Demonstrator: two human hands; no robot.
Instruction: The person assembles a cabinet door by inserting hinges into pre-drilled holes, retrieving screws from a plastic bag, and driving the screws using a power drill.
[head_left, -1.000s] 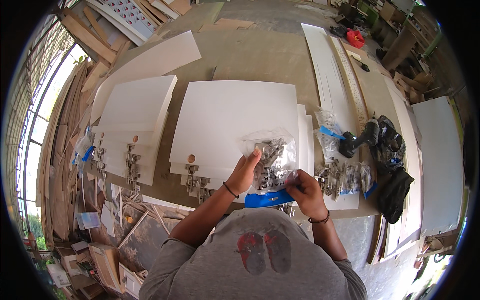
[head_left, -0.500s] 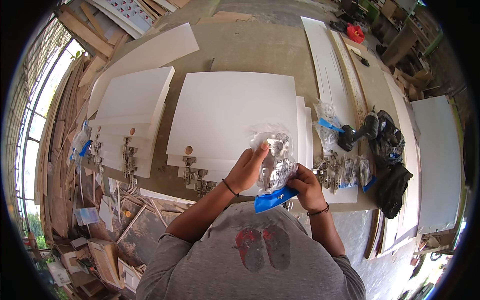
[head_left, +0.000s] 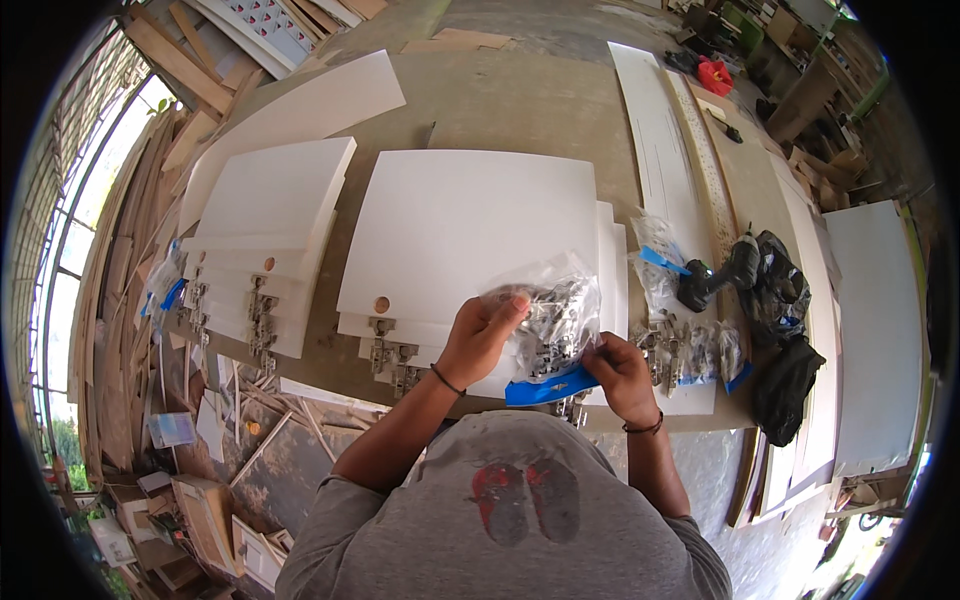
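A clear plastic bag (head_left: 556, 318) of metal hinges, with a blue header strip (head_left: 550, 387) along its near edge, is held over the middle stack. My left hand (head_left: 481, 338) grips the bag's left side, thumb pressed on top. My right hand (head_left: 622, 373) pinches the right end near the blue strip. Beneath lies a stack of white panels (head_left: 470, 215) with a round hole at the near left corner. Metal hinges (head_left: 380, 345) sit along its near edge, and more hinges (head_left: 660, 350) lie to the right of my right hand.
On the left stands another white panel stack (head_left: 275, 190) with hinges (head_left: 262, 310). To the right are a cordless drill (head_left: 722, 268), black plastic bags (head_left: 775, 290), another clear hinge bag (head_left: 655, 270) and long white boards (head_left: 655, 130). Wood offcuts (head_left: 205, 510) litter the floor at the left.
The bag has tilted, its plastic spreading more to the left over my left hand. My left hand has shifted slightly left and down, my right hand slightly right.
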